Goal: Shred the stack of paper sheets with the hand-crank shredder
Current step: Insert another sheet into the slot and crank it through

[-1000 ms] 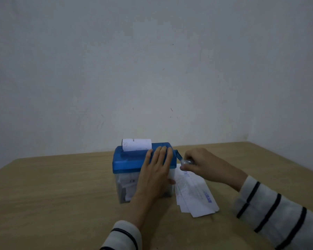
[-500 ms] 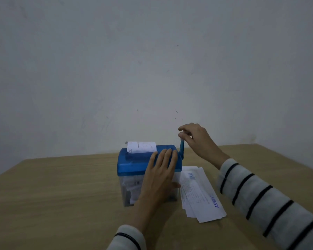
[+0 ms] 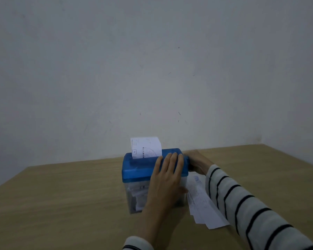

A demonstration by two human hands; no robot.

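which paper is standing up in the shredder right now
The printed sheet upright in the blue lid's slot; the other sheets lie flat on the table, right of the shredder.

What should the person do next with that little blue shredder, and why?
Probably keep turning the crank with the right hand. A sheet stands partly out of the shredder slot, not yet cut through, and the left hand lies flat on the lid, steadying it.

The shredder lid (image 3: 139, 168) is blue plastic with a soft gloss, and the bin (image 3: 134, 197) under it is clear plastic. The sheets (image 3: 202, 204) are matt white paper. The table (image 3: 61, 204) looks like smooth, light wood. The sleeve (image 3: 251, 210) is striped knit cloth.
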